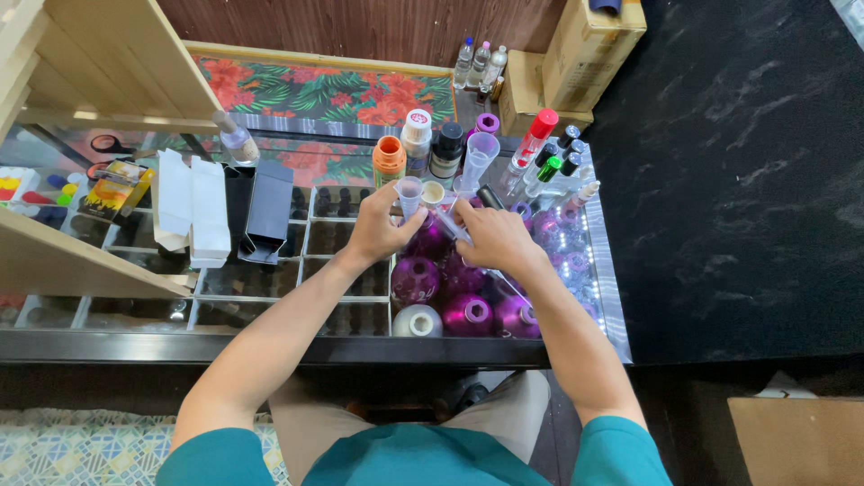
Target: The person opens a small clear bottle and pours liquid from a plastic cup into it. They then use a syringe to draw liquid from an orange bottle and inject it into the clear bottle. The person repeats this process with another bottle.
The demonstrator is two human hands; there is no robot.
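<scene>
Purple round bottles [416, 279], about five, left hand [378, 229] pinching one small clear cup [409, 193], right hand [493, 236] closed around a syringe [450, 225].

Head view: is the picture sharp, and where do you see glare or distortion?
Head view: mostly sharp around the left hand and right hand; small bright light spots glare on the glass counter near the purple bottles; wide-angle lens bends the edges; black wall is dark.
</scene>
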